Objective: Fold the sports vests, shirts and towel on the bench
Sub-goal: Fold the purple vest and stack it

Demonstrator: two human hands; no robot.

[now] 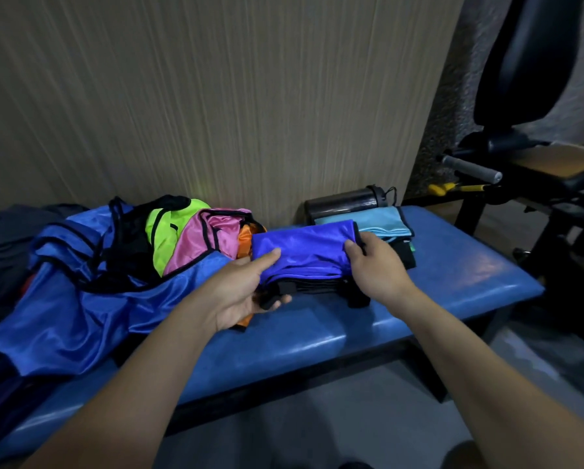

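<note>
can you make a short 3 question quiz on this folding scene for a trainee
1. True or false: both hands grip the folded blue vest.
2. What lies against the wall behind the light blue towel? A) a dark bottle B) a shoe C) a ball
3. Fill in: the unfolded pile to the person's left holds a green vest, a ____ vest and a large blue vest.

Key
1. True: the left hand holds its left end and the right hand its right end.
2. A, the dark bottle lying on its side.
3. pink
</note>
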